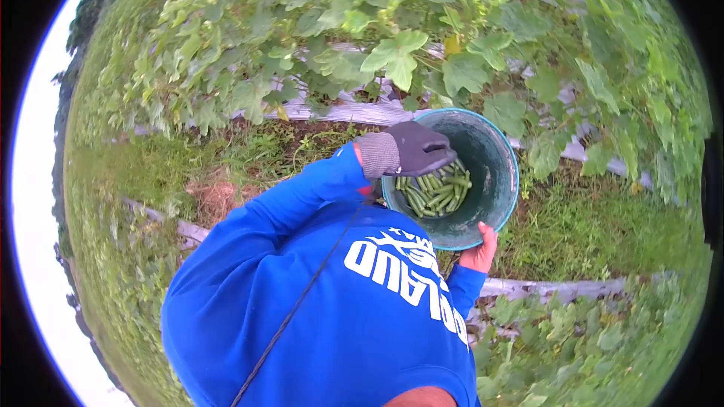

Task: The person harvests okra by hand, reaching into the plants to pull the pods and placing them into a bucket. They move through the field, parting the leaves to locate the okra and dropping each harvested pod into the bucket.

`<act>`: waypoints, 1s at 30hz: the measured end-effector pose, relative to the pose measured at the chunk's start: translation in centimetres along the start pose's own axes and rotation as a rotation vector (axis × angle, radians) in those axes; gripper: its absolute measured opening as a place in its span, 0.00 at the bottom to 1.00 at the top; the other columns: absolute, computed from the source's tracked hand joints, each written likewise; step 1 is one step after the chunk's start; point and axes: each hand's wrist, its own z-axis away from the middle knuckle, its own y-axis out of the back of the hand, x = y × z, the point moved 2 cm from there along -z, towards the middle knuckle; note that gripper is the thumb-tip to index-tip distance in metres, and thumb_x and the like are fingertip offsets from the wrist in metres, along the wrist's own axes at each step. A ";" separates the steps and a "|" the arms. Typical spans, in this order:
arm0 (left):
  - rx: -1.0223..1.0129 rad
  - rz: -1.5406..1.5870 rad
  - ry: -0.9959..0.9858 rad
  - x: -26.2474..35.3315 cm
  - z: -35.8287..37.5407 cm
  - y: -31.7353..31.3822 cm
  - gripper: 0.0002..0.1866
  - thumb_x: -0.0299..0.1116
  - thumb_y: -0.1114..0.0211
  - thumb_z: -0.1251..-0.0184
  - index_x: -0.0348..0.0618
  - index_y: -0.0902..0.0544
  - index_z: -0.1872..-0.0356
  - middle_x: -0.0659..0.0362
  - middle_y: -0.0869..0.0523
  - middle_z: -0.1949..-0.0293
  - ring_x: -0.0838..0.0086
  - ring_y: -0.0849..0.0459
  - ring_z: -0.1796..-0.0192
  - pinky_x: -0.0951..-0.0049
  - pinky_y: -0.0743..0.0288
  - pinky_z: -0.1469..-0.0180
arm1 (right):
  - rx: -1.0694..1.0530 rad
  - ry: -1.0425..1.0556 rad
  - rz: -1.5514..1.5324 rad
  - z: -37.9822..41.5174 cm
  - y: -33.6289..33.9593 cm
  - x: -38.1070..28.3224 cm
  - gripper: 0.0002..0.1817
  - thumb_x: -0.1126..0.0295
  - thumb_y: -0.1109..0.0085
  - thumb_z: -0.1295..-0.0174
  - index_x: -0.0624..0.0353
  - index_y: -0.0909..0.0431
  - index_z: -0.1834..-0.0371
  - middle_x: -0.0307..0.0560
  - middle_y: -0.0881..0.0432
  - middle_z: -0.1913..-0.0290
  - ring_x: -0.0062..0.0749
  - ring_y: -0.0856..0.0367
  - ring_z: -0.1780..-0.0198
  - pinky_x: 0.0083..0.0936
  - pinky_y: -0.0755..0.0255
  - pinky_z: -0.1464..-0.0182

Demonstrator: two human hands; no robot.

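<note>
A deep green bucket (pixel 490 152) is tilted in front of my chest, with a pile of green okra pods (pixel 431 194) against its near left side. My left hand (pixel 418 149), in a dark glove with a grey knitted cuff, reaches over the left rim just above the pods. Its fingers look curled together, and whatever they hold, if anything, is hidden. Bare, my right hand (pixel 480 249) grips the bucket's lower right rim, thumb up on the edge and the other fingers mostly out of sight.
Leafy plants (pixel 396 56) with lobed leaves fill the row ahead, some leaves hanging close to the bucket's far rim. Plastic sheeting (pixel 347 111) edges the row. Grass (pixel 596 241) covers the path, and another plant row (pixel 588 339) lies behind on the right.
</note>
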 end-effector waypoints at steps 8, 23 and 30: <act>-0.200 0.262 0.209 2.0 0.1 0.8 0.17 0.41 0.52 0.26 0.42 0.18 0.56 0.60 0.14 0.67 0.77 0.15 0.65 0.76 0.23 0.62 | 0.068 0.069 -0.051 2.0 -0.3 -0.1 0.27 0.71 0.39 0.46 0.64 0.31 0.41 0.47 0.23 0.46 0.34 0.26 0.45 0.32 0.34 0.40; 0.374 0.585 0.213 0.2 -1.4 -3.2 0.16 0.37 0.52 0.24 0.36 0.19 0.56 0.57 0.15 0.64 0.77 0.18 0.62 0.76 0.23 0.56 | 0.161 0.185 -0.154 3.5 5.3 -3.8 0.23 0.73 0.39 0.47 0.61 0.28 0.45 0.46 0.22 0.47 0.36 0.24 0.47 0.35 0.30 0.42; 0.291 0.710 0.348 -1.6 -2.9 -5.2 0.19 0.39 0.54 0.24 0.34 0.19 0.56 0.55 0.16 0.64 0.75 0.17 0.62 0.75 0.23 0.55 | 0.198 0.168 -0.124 2.3 6.1 -5.0 0.27 0.73 0.39 0.48 0.61 0.30 0.42 0.47 0.24 0.46 0.37 0.25 0.46 0.36 0.32 0.41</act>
